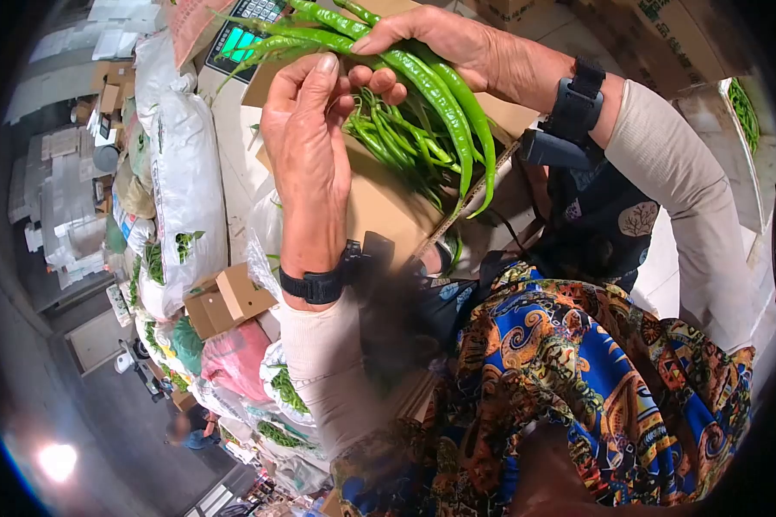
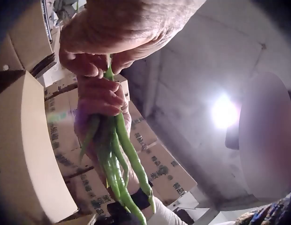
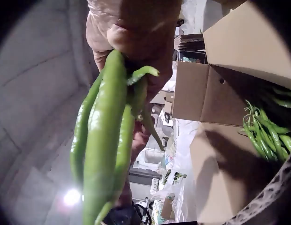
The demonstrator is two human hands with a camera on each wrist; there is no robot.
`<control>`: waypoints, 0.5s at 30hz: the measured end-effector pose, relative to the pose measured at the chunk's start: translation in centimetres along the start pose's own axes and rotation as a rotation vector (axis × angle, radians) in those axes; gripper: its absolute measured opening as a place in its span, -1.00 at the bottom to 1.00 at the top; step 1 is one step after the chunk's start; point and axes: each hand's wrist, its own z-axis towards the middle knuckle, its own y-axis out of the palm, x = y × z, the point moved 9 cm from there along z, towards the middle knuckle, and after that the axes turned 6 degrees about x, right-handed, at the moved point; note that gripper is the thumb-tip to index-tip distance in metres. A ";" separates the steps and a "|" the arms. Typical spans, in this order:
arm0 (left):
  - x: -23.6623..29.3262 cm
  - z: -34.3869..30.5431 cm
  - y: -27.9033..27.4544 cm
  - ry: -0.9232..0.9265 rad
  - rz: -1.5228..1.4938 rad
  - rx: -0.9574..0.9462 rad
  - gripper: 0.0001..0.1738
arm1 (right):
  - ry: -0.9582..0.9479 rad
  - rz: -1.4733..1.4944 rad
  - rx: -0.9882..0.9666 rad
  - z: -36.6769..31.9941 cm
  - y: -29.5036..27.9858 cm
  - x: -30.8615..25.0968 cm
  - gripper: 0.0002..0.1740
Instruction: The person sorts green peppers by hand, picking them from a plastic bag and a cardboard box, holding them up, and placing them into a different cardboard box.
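Note:
My right hand (image 1: 448, 43) grips a bunch of long green chili peppers (image 1: 431, 82), thumb across them. Their tapered ends hang over an open cardboard box (image 1: 388, 207), and thin stems stick out at the other end. Beside it, my left hand (image 1: 306, 155) has curled fingers at the stem end. In the left wrist view, the left thumb and fingers (image 2: 118, 63) pinch a pepper's thin green end just above the right hand. Large in the right wrist view, the held peppers (image 3: 105, 126) partly hide the left hand behind. More green chilies (image 1: 397, 138) lie in the box.
A scale with a lit green display (image 1: 237, 43) stands behind the hands. White sacks (image 1: 185, 172) and a pink sack (image 1: 237, 362) line the left side, several with green peppers showing. Stacked printed cartons (image 2: 154, 168) stand nearby. Another person (image 1: 200, 431) is far off.

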 end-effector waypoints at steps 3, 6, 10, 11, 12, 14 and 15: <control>0.7 -0.9 0.3 0.063 0.093 -0.017 -0.81 | 0.012 0.005 0.008 0.1 -0.2 -0.4 -0.78; 1.3 -2.8 2.8 0.039 0.319 -0.127 -0.82 | -0.104 0.029 0.102 -0.6 -0.9 -2.0 -0.84; -1.6 -4.7 5.9 -0.048 0.512 -0.358 -0.82 | -0.192 -0.063 0.227 -1.7 -1.0 -2.9 -0.84; -2.0 -4.8 6.4 -0.032 0.496 -0.377 -0.83 | -0.203 -0.107 0.240 -1.7 -1.3 -2.8 -0.80; -2.1 -4.7 6.4 -0.020 0.571 -0.376 -0.83 | -0.217 -0.149 0.232 -1.7 -1.4 -2.9 -0.70; -1.5 -5.1 5.9 -0.097 0.543 -0.365 -0.83 | -0.257 -0.213 0.228 -1.5 -2.0 -3.2 -0.52; -1.3 -5.3 5.7 -0.179 0.512 -0.354 -0.82 | -0.195 -0.187 0.242 -1.8 -2.1 -3.0 -0.57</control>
